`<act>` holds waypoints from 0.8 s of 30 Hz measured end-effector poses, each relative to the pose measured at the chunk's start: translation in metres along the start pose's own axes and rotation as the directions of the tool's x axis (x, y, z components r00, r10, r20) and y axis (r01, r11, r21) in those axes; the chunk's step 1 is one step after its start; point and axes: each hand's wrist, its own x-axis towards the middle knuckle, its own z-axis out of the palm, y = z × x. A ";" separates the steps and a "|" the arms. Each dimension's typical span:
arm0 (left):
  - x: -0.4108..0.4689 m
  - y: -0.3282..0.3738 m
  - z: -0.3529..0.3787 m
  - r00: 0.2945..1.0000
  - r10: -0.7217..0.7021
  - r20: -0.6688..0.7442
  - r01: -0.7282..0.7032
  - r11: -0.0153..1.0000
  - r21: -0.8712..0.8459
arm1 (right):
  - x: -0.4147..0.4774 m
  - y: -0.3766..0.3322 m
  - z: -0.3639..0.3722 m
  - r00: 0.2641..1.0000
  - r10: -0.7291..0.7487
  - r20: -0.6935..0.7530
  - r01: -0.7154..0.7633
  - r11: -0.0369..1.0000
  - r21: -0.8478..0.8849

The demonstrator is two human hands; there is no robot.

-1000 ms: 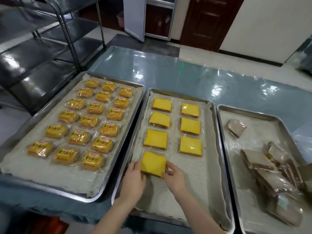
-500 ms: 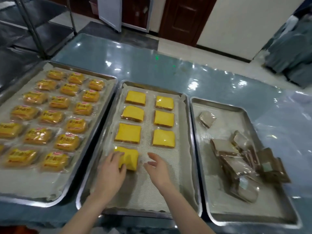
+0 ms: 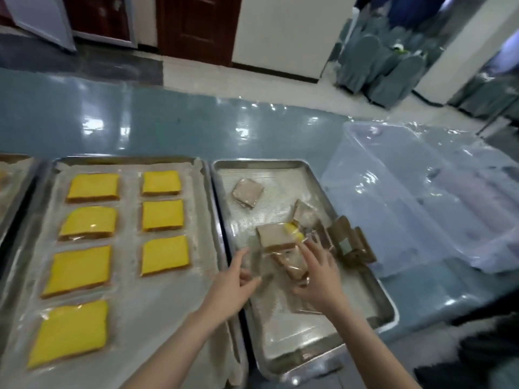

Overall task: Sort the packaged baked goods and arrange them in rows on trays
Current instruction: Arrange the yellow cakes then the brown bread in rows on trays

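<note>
Rightmost shallow steel tray [image 3: 373,290]: loose pile of brown slices in clear wrappers [image 3: 280,237], with one yellow-topped packet [image 3: 293,232] wedged among them. Left hand [image 3: 231,279] hovers over this tray's left rim, fingers spread, holding nothing. Right hand [image 3: 317,276] lies on the pile; blur hides whether it pinches a packet.

Risk: slick wrappers slide when one is pulled, and the brown packets leaning on the right rim [image 3: 351,242] may tip onto the glossy blue table [image 3: 168,122].

Yellow square wrapped cakes [image 3: 165,255] fill two columns to the left; the right column is one short.
</note>
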 end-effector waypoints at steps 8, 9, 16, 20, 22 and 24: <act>0.077 0.061 0.041 0.994 -0.088 -0.060 0.069 0.961 -0.267 | 0.071 0.038 0.013 0.975 -0.214 -0.057 0.213 0.977 -0.010; 0.088 0.066 0.038 0.994 -0.079 -0.081 0.055 0.963 -0.265 | 0.086 0.039 0.007 0.972 -0.216 -0.091 0.219 0.976 0.015; 0.161 0.074 0.027 0.993 0.052 -0.110 -0.063 0.993 -0.099 | 0.195 0.045 -0.023 0.925 -0.214 -0.314 0.229 0.973 0.013; 0.171 0.047 0.038 0.979 0.034 -0.201 0.014 0.973 0.229 | 0.221 0.051 -0.022 0.928 -0.164 -0.335 0.181 0.983 0.021; 0.172 0.033 0.049 0.991 -0.055 -0.122 0.097 0.924 0.370 | 0.215 0.052 -0.011 0.903 -0.294 -0.312 0.298 0.954 -0.036; 0.173 0.024 0.058 0.992 -0.112 -0.052 0.124 0.878 0.463 | 0.203 0.061 0.007 0.852 -0.447 -0.274 0.455 0.890 -0.035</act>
